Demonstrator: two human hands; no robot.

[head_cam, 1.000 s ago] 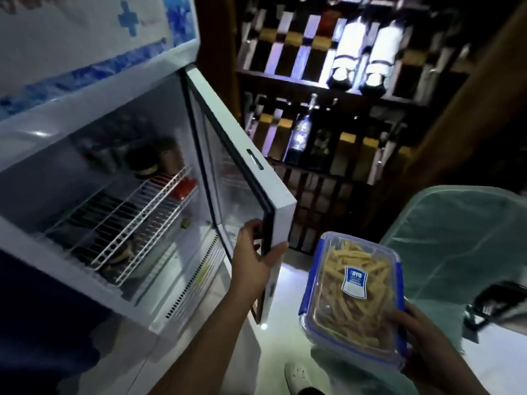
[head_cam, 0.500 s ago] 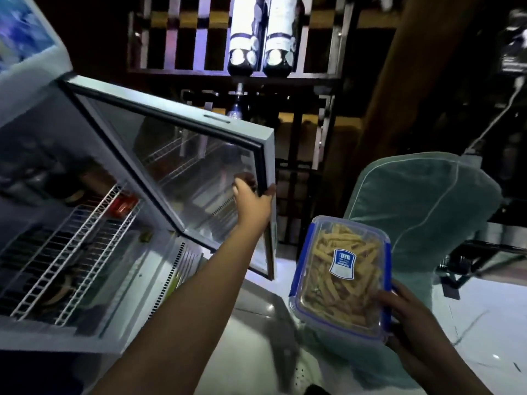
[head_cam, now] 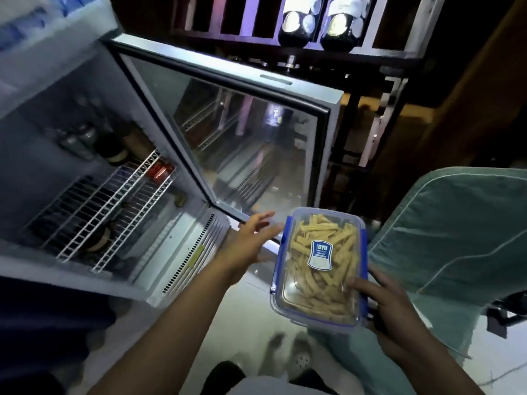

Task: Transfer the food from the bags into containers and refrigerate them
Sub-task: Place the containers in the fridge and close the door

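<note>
A blue and white sticker on the clear lid of the food container reads "DYU" in white capitals (the smaller lines under it are too fine to read). Labels on the 2 dark bottles above are blurred and unreadable.

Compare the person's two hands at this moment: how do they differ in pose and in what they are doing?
The left hand is open with fingers spread and holds nothing; the right hand grips the lidded container of food sticks. The left hand reaches forward near the lower edge of the open fridge door; the right hand sits nearer the body, beside the green chair. Both are bare.
</note>
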